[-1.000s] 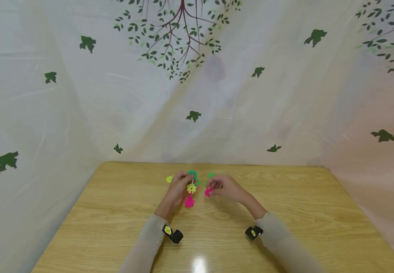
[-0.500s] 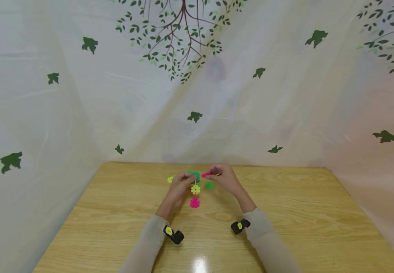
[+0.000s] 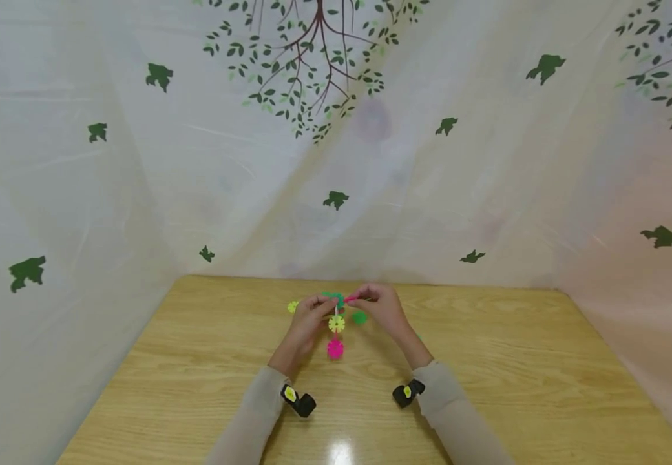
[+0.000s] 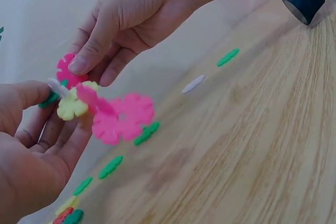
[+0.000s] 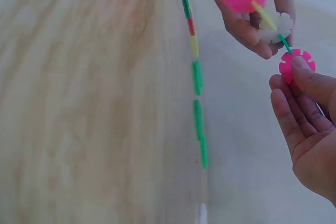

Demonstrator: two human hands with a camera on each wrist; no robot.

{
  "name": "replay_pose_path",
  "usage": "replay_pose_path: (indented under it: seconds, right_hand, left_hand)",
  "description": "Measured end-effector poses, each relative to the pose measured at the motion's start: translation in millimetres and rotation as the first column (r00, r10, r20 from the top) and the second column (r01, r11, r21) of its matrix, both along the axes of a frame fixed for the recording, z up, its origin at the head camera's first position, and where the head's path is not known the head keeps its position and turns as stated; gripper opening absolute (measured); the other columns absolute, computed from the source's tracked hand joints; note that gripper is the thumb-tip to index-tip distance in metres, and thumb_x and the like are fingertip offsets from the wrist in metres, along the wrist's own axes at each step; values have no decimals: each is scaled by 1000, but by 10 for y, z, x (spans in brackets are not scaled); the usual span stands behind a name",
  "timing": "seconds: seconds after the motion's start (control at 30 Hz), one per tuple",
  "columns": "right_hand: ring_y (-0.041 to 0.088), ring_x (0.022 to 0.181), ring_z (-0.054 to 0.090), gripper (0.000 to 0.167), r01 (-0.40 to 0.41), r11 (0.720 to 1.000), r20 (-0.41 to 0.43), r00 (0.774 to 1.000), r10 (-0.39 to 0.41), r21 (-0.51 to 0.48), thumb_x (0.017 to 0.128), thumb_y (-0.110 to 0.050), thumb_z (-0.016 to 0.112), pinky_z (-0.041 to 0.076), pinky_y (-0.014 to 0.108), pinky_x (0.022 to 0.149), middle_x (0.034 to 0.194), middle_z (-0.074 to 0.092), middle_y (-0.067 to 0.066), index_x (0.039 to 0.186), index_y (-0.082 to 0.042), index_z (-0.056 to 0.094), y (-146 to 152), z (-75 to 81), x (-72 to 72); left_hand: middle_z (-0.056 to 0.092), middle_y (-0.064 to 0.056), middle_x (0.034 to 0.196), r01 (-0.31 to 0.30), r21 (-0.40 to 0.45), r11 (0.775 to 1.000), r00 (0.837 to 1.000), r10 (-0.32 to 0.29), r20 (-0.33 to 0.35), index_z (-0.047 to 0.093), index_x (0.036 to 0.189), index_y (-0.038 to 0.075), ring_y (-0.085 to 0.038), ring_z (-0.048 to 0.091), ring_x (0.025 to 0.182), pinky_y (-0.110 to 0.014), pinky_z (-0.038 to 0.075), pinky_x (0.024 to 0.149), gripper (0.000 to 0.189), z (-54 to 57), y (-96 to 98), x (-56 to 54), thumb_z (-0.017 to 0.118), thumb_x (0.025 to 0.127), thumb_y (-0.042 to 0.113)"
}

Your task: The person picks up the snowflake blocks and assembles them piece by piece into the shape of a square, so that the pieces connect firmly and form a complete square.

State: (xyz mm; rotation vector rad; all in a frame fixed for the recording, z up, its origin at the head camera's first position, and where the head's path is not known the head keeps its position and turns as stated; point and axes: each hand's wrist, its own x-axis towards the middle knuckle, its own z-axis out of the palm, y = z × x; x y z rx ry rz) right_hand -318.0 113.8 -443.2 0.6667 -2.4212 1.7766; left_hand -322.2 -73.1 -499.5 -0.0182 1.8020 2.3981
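Observation:
My left hand (image 3: 307, 323) holds a chain of slotted snowflake-shaped plastic discs, the kind that interlock. In the left wrist view a green disc (image 4: 50, 99) and a white disc (image 4: 56, 87) sit near its fingertips. A yellow disc (image 4: 72, 107) follows, then pink discs (image 4: 134, 114) at the chain's near end. My right hand (image 3: 384, 316) pinches a single pink disc (image 5: 290, 68) between thumb and fingers. That disc meets the edge of the green disc (image 5: 285, 43) on the chain; how deep its slot sits cannot be seen.
Loose discs lie on the wooden table (image 3: 487, 374). A green disc (image 3: 359, 318) is between the hands and a yellow disc (image 3: 293, 307) left of them. The left wrist view also has a white disc (image 4: 193, 84) and several green ones. A patterned cloth (image 3: 406, 213) hangs behind.
My right hand has lifted the pink disc from the table and brought it left and up against the chain. The left hand and its chain have shifted slightly right in view.

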Motion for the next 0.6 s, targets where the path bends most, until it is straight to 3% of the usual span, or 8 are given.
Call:
replay_pose_path:
  seconds: [0.07, 0.2, 0.27, 0.4, 0.6]
  right_hand:
    - [10, 80, 72, 8, 7, 1000, 9, 1000, -7, -19, 89, 4, 74, 63, 36, 77, 95, 75, 26, 92, 11, 72, 9, 4, -1]
    - [16, 82, 74, 7, 16, 998, 19, 1000, -15, -61, 88, 2, 75, 62, 45, 82, 93, 75, 25, 90, 9, 72, 50, -94, -88]
    - [23, 82, 75, 8, 15, 997, 7, 1000, -14, -70, 88, 1, 75, 63, 42, 80, 92, 75, 25, 89, 8, 72, 69, -147, -134]
    - [36, 83, 75, 8, 1, 997, -10, 1000, -2, -82, 87, 3, 75, 63, 31, 75, 90, 74, 27, 87, 10, 71, 79, -112, -128]
    - [11, 74, 74, 5, 11, 994, -17, 1000, -13, -111, 86, 9, 74, 64, 33, 73, 87, 73, 30, 83, 11, 70, 57, -50, -115]
  left_hand:
    - [73, -3, 92, 25, 0, 1000, 1000, -25, -10, 65, 91, 6, -23, 74, 92, -28, 60, 77, 11, 15, -1, 6, 66, 99, 13]
    - [75, -12, 100, 88, -42, 995, 995, -90, -32, 66, 95, 5, -28, 74, 101, -33, 61, 83, 12, 73, -7, 31, 67, 100, 17]
    - [76, -11, 99, 108, -53, 993, 993, -110, -40, 66, 95, 6, -27, 74, 100, -35, 61, 85, 13, 112, -6, 43, 66, 100, 18]
    - [76, -2, 90, 121, -34, 992, 991, -122, -51, 66, 90, 9, -23, 75, 95, -36, 61, 85, 12, 172, -6, 62, 64, 101, 15]
    - [75, 3, 86, 137, -25, 990, 987, -138, -76, 67, 89, 10, -14, 75, 88, -33, 60, 82, 14, 205, -21, 66, 63, 101, 13]
